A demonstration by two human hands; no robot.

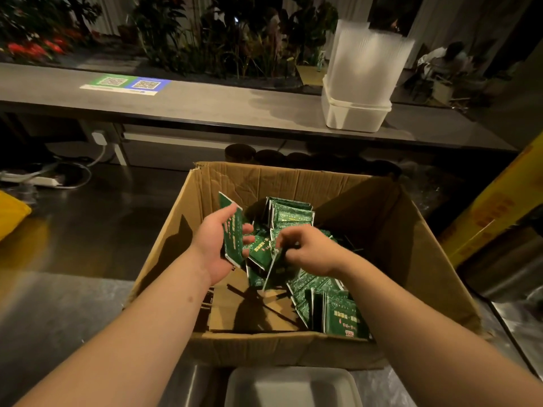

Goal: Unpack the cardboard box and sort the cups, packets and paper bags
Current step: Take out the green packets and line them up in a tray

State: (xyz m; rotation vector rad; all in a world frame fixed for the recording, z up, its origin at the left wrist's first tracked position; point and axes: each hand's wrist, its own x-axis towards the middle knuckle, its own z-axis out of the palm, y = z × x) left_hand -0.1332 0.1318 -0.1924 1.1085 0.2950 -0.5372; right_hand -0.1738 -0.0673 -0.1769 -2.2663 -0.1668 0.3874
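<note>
an open cardboard box (296,183) sits in the middle of a steel counter (58,318), and both bare forearms reach into it from 6 o'clock. the left hand (213,242) is at about 9 o'clock inside the box, grasping a small stack of green packets (233,230) held on edge, with the fingers curled round the far side of the stack. the right hand (311,249), just beside it toward the centre, is clenched on a single green packet (274,267), pinching its top edge so that it hangs tilted below the fingers.

more loose packets (291,212) stand in a row at 12 o'clock in the box, and another batch (343,317) leans in the corner at 5 o'clock. flat brown sheets (235,309) cover the bottom at 7 o'clock; whether they are paper bags cannot be told.

outside the box, a white tray (293,386) lies at 6 o'clock, touching or just short of the near wall. a row of dark round tops (239,152) shows behind the box at 12 o'clock. on the raised ledge (205,104) beyond, a qr-code sticker (126,83) is at 11 o'clock and a ribbed translucent white container (361,77) at 1 o'clock. a power strip (35,180) and a yellow object (11,212) are at 9 o'clock.
</note>
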